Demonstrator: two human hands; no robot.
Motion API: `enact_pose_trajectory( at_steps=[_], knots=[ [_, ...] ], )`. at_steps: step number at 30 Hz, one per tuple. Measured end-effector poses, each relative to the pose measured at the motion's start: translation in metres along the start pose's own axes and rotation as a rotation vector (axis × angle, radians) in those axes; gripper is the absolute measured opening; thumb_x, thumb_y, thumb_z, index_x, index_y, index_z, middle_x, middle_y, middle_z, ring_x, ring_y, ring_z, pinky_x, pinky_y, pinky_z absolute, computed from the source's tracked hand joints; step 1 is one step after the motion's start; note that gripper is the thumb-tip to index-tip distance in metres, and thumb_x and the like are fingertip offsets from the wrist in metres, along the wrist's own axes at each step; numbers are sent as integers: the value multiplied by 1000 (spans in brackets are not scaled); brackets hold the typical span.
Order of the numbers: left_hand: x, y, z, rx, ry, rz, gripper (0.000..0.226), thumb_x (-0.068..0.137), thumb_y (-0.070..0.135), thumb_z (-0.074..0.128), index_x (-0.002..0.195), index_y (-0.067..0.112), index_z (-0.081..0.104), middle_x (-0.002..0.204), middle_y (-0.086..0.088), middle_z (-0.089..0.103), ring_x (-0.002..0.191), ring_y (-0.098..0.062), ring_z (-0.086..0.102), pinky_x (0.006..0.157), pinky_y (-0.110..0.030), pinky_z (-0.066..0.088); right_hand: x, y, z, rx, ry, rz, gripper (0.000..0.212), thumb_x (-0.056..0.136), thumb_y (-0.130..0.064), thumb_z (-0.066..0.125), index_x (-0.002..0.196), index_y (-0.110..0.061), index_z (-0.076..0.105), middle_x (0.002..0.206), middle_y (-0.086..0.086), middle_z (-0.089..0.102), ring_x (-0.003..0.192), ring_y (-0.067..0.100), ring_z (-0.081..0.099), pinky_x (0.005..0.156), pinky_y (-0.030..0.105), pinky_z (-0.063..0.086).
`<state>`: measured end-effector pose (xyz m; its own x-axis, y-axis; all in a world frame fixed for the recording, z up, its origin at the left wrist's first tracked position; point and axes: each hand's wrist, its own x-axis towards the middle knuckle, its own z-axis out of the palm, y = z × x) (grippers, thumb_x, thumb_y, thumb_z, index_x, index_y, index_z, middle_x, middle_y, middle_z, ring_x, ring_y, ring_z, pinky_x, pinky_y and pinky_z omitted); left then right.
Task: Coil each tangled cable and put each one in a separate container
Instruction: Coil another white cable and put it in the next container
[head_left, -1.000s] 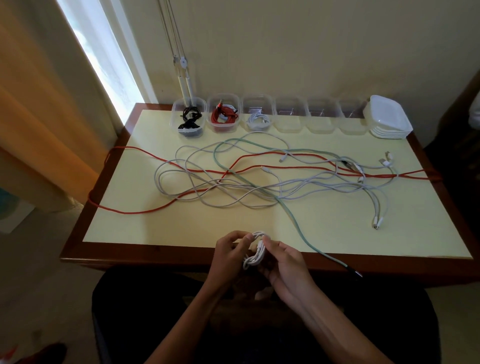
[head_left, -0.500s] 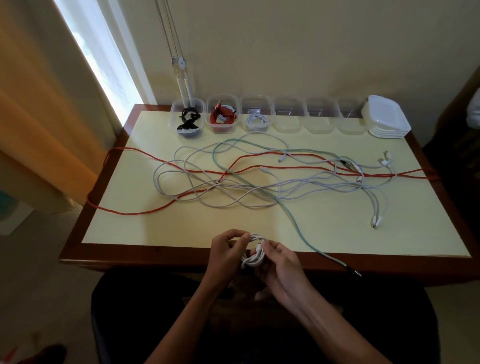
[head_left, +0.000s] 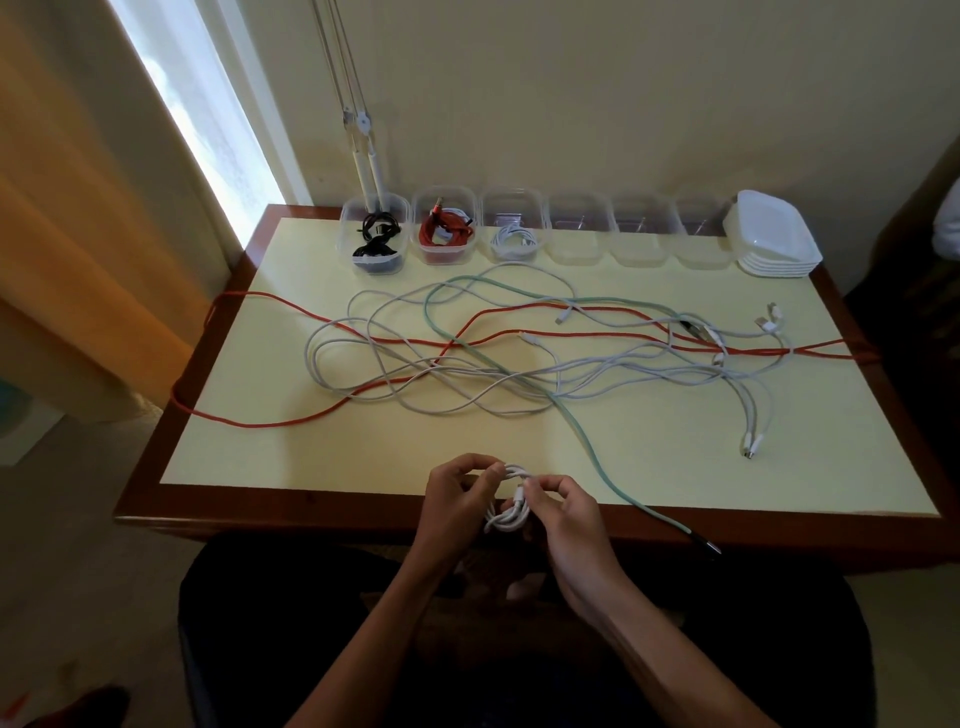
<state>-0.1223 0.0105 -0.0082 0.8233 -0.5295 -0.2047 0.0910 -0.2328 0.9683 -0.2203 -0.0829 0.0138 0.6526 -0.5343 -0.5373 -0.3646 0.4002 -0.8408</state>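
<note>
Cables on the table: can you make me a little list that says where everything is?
hands: left hand and right hand hold a white coil at the table's near edge
filled boxes: black cable, red cable, white cable
empty boxes: three, right of the filled ones
lids: white stack, far right corner
tangle: red, white and green cables mid-table

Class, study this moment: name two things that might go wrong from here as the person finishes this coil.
1. The small white coil, pinched by left hand and right hand off the table edge, may spring loose.
2. The green cable overhangs beside the right hand; snagging it could drag the tangle.
</note>
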Motion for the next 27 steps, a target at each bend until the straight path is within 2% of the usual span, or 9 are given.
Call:
enact_pose_trajectory(
  at_steps=[4, 8, 13, 18, 20, 21, 23, 25, 27],
  knots=[
    [8, 1, -7, 51, -48, 16, 13, 96, 13, 59, 90, 10, 71, 75, -6, 70, 60, -14, 56, 55, -30, 44, 3, -1, -4, 2, 1, -13, 21, 96, -25, 61, 98, -5, 68, 75, 8, 67, 69, 20, 58, 72, 38, 49],
    [13, 2, -10, 69, -34, 49, 14, 96, 14, 59, 87, 16, 69, 79, -15, 69, 60, -12, 57, 56, -29, 45, 11, -4, -5, -54, -4, -40, 16, 94, -23, 65, 94, -8, 72, 81, 8, 73, 74, 22, 65, 75, 37, 55],
    [16, 7, -9, 73, -25, 50, 15, 98, 12, 55, 92, 16, 68, 77, -3, 68, 58, -4, 57, 54, -19, 46, 16, -13, -7, 6, -61, 1, 15, 93, -17, 66, 96, -3, 72, 91, 15, 75, 85, 24, 73, 77, 37, 60],
    [13, 8, -8, 66, -93, 47, 22, 100, 21, 51, 96, 13, 70, 68, -4, 63, 58, -9, 54, 54, -22, 43, 18, -15, -12, 52, -135, 60, 23, 91, -20, 68, 93, 2, 72, 92, 21, 72, 82, 24, 70, 75, 35, 59],
    [11, 12, -10, 42, -202, 28, 28, 98, 31, 52, 105, 10, 69, 76, -4, 65, 66, -11, 59, 60, -22, 45, 17, -14, -13, 44, -123, 38, 21, 91, -18, 67, 93, 3, 72, 92, 21, 73, 81, 23, 70, 73, 33, 58],
    [9, 13, -12, 42, -262, 16, 33, 95, 36, 56, 114, 10, 66, 88, -3, 69, 76, -9, 64, 67, -20, 49, 16, -13, -13, 43, -113, 25, 20, 92, -17, 66, 94, 2, 72, 92, 20, 73, 81, 23, 70, 73, 32, 58],
    [6, 15, -16, 55, -326, -32, 61, 83, 41, 69, 136, 19, 46, 106, -5, 70, 91, -8, 69, 75, -22, 53, 17, -11, -13, 47, -75, 6, 20, 93, -18, 65, 92, 0, 73, 90, 18, 74, 82, 24, 71, 74, 32, 57],
    [1, 12, -20, 69, -311, -64, 79, 78, 32, 77, 143, 24, 33, 104, -7, 71, 89, -14, 71, 72, -25, 55, 18, -10, -14, 66, -23, 8, 22, 94, -21, 65, 91, 0, 73, 88, 17, 74, 83, 25, 72, 77, 34, 58],
    [-2, 9, -20, 81, -251, -51, 64, 83, 11, 76, 139, 14, 46, 102, -7, 73, 89, -17, 72, 74, -29, 57, 20, -11, -14, 116, 24, 25, 24, 94, -20, 65, 91, 2, 72, 88, 18, 75, 81, 25, 72, 77, 35, 58]
  ],
)
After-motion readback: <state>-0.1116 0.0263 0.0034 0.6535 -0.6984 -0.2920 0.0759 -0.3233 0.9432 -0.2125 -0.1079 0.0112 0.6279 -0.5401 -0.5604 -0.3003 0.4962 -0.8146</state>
